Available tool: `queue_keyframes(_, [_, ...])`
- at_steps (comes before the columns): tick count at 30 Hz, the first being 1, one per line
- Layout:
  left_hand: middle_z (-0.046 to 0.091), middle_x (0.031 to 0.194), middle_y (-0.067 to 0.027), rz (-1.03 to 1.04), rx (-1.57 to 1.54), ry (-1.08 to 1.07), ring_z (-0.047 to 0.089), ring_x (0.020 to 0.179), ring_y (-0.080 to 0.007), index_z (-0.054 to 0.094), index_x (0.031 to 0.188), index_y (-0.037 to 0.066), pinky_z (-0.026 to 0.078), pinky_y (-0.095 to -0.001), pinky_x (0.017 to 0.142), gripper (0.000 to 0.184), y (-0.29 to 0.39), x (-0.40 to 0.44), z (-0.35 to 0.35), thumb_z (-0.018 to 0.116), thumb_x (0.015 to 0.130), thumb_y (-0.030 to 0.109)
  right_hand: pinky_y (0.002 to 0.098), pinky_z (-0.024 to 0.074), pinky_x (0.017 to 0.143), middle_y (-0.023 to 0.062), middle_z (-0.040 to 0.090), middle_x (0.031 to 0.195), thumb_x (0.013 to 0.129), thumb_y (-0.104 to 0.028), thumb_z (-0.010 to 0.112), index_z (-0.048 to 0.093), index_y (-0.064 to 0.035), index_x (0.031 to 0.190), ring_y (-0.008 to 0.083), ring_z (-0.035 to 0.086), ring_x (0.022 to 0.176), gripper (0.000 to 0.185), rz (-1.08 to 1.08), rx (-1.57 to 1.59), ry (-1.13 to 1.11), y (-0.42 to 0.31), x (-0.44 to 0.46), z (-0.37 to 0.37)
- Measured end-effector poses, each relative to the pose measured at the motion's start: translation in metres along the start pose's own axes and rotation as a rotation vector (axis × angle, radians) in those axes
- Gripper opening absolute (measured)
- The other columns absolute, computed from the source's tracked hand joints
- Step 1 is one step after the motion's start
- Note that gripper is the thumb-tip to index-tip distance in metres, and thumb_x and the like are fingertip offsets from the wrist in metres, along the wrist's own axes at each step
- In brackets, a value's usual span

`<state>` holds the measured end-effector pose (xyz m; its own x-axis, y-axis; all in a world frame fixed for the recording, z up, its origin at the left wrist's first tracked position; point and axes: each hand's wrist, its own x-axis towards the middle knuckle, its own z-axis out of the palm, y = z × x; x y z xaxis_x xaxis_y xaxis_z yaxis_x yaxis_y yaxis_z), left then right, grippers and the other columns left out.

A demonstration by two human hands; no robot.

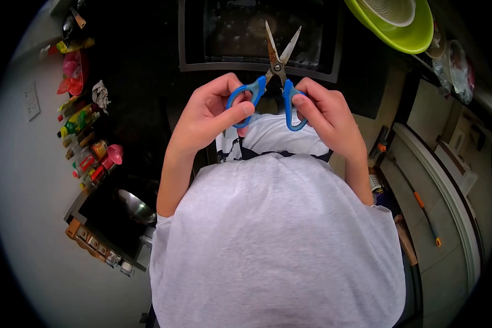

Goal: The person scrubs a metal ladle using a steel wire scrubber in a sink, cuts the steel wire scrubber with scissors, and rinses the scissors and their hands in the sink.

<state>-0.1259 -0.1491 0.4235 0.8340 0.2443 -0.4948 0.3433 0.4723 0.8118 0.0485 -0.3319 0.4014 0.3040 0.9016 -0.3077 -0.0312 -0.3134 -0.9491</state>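
Head view: left hand (210, 112), right hand (329, 113) clamped on opened scissors (277, 68), above sink's near edge (218, 66); brown stain (273, 54), perhaps rust, remains.

Left fingers (236, 114) and right fingers (308, 111) hold blue-handled scissors (277, 68) (blades (290, 46) spread).

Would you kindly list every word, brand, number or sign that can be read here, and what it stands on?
No text can be read.
Blue-handled scissors: no lettering discernible.
Light grey shirt: no print visible.
Bottles at the picture's left: any labels are too small and blurred.
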Motion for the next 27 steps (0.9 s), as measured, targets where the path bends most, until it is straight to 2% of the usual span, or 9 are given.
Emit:
queue_keyframes(7, [0.062, 0.082, -0.0053, -0.169, 0.022, 0.146, 0.065, 0.068, -0.013, 0.057, 0.098, 0.004, 0.053, -0.0255, 0.061, 0.017, -0.021, 0.026, 0.0, 0.069, 0.096, 0.016, 0.0332, 0.0408, 0.058, 0.0118, 0.057, 0.068, 0.103, -0.027, 0.057, 0.06, 0.0001, 0.096, 0.0223, 0.05, 0.058, 0.028, -0.013, -0.104, -0.101, 0.018, 0.032, 0.009])
queue_keyframes(10, [0.059, 0.074, -0.0003, -0.183, -0.021, 0.223, 0.055, 0.057, -0.0064, 0.059, 0.098, 0.006, 0.04, -0.0208, 0.05, 0.014, -0.041, 0.025, -0.003, 0.069, 0.096, 0.015, 0.0324, 0.0416, 0.059, 0.0095, 0.057, 0.068, 0.104, -0.031, 0.056, 0.061, 0.0004, 0.098, 0.0187, 0.053, 0.059, 0.032, 0.08, -0.11, -0.219, 0.03, 0.044, 0.009])
queue_keyframes(13, [0.053, 0.064, 0.0057, -0.205, -0.047, 0.292, 0.044, 0.052, -0.001, 0.061, 0.091, 0.008, 0.026, -0.0181, 0.046, 0.017, -0.047, 0.022, -0.002, 0.077, 0.091, 0.015, 0.0269, 0.0445, 0.061, 0.0036, 0.056, 0.066, 0.103, -0.04, 0.055, 0.065, -0.0031, 0.1, 0.0114, 0.055, 0.062, 0.039, 0.281, 0.213, -0.198, 0.08, 0.08, -0.018])
queue_keyframes(15, [0.057, 0.067, 0.0046, -0.193, 0.258, 0.347, 0.051, 0.06, -0.0027, 0.062, 0.08, 0.006, 0.039, -0.0176, 0.058, 0.027, -0.046, 0.019, 0.001, 0.084, 0.084, 0.02, 0.0312, 0.051, 0.068, 0.0063, 0.062, 0.071, 0.098, -0.047, 0.059, 0.066, -0.0045, 0.104, 0.0167, 0.062, 0.07, 0.044, 0.35, -0.06, 0.15, 0.149, 0.133, -0.033])
queue_keyframes(17, [0.059, 0.069, 0.0041, -0.198, 0.227, 0.36, 0.051, 0.063, -0.002, 0.061, 0.076, 0.006, 0.04, -0.0175, 0.061, 0.028, -0.042, 0.014, 0.003, 0.085, 0.081, 0.019, 0.0416, 0.054, 0.084, 0.015, 0.069, 0.101, 0.091, -0.052, 0.065, 0.064, -0.0088, 0.121, 0.0295, 0.067, 0.096, 0.052, 0.246, -0.63, 0.223, 0.223, 0.176, -0.043])
queue_keyframes(20, [0.057, 0.068, 0.0041, -0.197, 0.228, 0.358, 0.05, 0.062, -0.0021, 0.061, 0.076, 0.006, 0.04, -0.018, 0.059, 0.027, -0.046, 0.008, 0.0, 0.084, 0.082, 0.018, 0.0537, 0.0449, 0.107, 0.025, 0.04, 0.149, 0.084, -0.05, 0.071, 0.047, -0.0255, 0.147, 0.0514, 0.047, 0.13, 0.072, 0.41, -0.859, 0.022, 0.33, 0.22, -0.031])
queue_keyframes(23, [0.056, 0.067, 0.0048, -0.185, 0.256, 0.412, 0.047, 0.06, -0.0014, 0.06, 0.074, 0.005, 0.037, -0.0186, 0.056, 0.029, -0.052, 0.003, -0.007, 0.083, 0.084, 0.02, 0.0532, 0.0431, 0.11, 0.0252, 0.042, 0.148, 0.082, -0.035, 0.077, 0.045, -0.0261, 0.149, 0.0494, 0.047, 0.131, 0.075, 0.503, -0.974, 0.032, 0.337, 0.21, 0.003])
queue_keyframes(25, [0.053, 0.064, 0.0061, -0.146, 0.275, 0.445, 0.044, 0.058, -0.0003, 0.062, 0.075, 0.004, 0.034, -0.0189, 0.053, 0.03, -0.061, 0.002, -0.016, 0.082, 0.086, 0.022, 0.0522, 0.045, 0.109, 0.0265, 0.045, 0.145, 0.079, -0.025, 0.079, 0.046, -0.0232, 0.146, 0.0496, 0.051, 0.128, 0.075, 0.5, -0.931, -0.166, 0.346, 0.221, -0.003])
queue_keyframes(27, [0.051, 0.063, 0.0072, -0.216, 0.322, 0.481, 0.043, 0.057, 0.0003, 0.065, 0.077, 0.003, 0.031, -0.0191, 0.052, 0.029, -0.066, 0.0, -0.023, 0.082, 0.087, 0.024, 0.0499, 0.0485, 0.104, 0.025, 0.056, 0.133, 0.079, -0.025, 0.079, 0.052, -0.0193, 0.139, 0.0471, 0.055, 0.124, 0.066, 0.427, -1.017, -0.168, 0.367, 0.229, -0.014])
